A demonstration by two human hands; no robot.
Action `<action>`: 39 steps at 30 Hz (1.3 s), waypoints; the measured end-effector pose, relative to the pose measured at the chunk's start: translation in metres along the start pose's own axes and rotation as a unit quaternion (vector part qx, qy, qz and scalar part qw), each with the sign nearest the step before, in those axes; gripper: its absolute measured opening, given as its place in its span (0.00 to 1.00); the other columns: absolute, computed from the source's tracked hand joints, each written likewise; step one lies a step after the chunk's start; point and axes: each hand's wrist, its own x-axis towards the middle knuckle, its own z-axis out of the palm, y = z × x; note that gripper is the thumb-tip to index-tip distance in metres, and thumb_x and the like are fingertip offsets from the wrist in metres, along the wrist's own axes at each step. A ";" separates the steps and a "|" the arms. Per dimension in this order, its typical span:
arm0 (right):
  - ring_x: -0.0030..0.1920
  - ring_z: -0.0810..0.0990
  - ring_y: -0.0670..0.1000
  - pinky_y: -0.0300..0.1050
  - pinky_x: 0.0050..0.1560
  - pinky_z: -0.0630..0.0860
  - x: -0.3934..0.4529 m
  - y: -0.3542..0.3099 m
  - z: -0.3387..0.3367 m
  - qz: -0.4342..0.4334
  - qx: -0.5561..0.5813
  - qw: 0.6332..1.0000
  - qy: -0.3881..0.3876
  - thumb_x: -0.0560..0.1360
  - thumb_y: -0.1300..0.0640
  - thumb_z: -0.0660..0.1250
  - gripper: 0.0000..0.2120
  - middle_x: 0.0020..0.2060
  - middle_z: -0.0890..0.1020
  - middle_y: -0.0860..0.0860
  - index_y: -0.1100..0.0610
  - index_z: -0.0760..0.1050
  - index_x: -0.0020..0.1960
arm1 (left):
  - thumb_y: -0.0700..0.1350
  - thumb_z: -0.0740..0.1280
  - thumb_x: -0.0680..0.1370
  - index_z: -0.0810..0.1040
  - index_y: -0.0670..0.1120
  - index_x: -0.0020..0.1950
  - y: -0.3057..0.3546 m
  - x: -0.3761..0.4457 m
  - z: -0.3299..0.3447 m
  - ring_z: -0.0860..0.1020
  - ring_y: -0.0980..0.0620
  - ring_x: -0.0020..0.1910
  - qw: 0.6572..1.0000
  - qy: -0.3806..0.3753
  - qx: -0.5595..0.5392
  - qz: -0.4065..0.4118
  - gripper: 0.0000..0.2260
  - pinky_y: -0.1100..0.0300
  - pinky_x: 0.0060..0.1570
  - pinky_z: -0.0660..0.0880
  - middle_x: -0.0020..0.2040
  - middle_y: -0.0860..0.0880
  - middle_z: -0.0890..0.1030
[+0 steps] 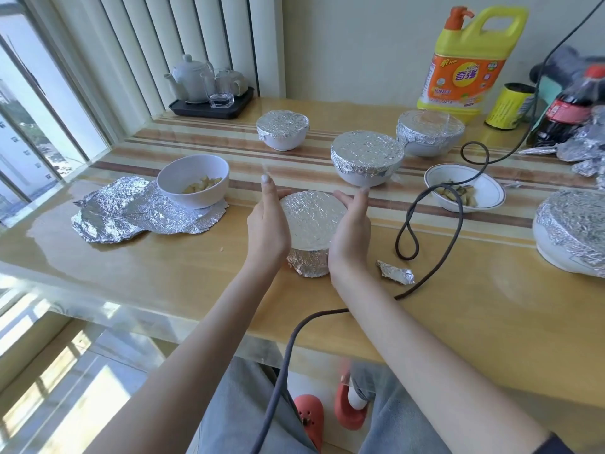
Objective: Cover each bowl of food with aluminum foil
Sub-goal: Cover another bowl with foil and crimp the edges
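Two hands, left hand [266,224] and right hand [352,229], fingers straight, against foil-covered bowl [311,224]

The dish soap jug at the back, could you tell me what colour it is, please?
Yellow, with an orange label and an orange pump cap; the dish soap jug shows only in the head view.

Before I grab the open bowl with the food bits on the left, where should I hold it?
Probably hold the open white bowl by its bare outer wall, one hand on each side, coming from above. It sits upright on a crinkled foil sheet, and its round sides are clear, so lifting straight up should keep the food in.
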 end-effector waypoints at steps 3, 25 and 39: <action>0.63 0.73 0.51 0.50 0.67 0.68 0.001 0.001 0.004 -0.005 0.023 0.999 0.028 0.81 0.38 0.46 0.29 0.63 0.76 0.51 0.51 0.81 0.57 | 0.60 0.43 0.83 0.82 0.52 0.48 0.002 -0.002 0.000 0.78 0.53 0.50 1.000 0.005 -0.003 -0.001 0.28 0.63 0.46 0.71 0.50 0.50 0.82; 0.51 0.82 0.53 0.51 0.56 0.77 0.042 -0.014 0.000 0.023 -0.098 0.970 -0.223 0.78 0.31 0.44 0.34 0.46 0.84 0.54 0.54 0.79 0.43 | 0.76 0.46 0.70 0.84 0.57 0.49 0.005 0.020 -0.017 0.80 0.52 0.57 0.989 -0.140 0.037 0.012 0.34 0.49 0.64 0.73 0.55 0.50 0.84; 0.47 0.81 0.52 0.45 0.52 0.74 0.048 -0.014 0.005 0.023 0.026 0.984 -0.174 0.81 0.38 0.41 0.28 0.45 0.82 0.56 0.56 0.71 0.44 | 0.71 0.43 0.77 0.83 0.56 0.42 0.003 0.008 -0.012 0.80 0.47 0.54 0.998 -0.043 0.023 -0.047 0.33 0.49 0.61 0.74 0.53 0.46 0.83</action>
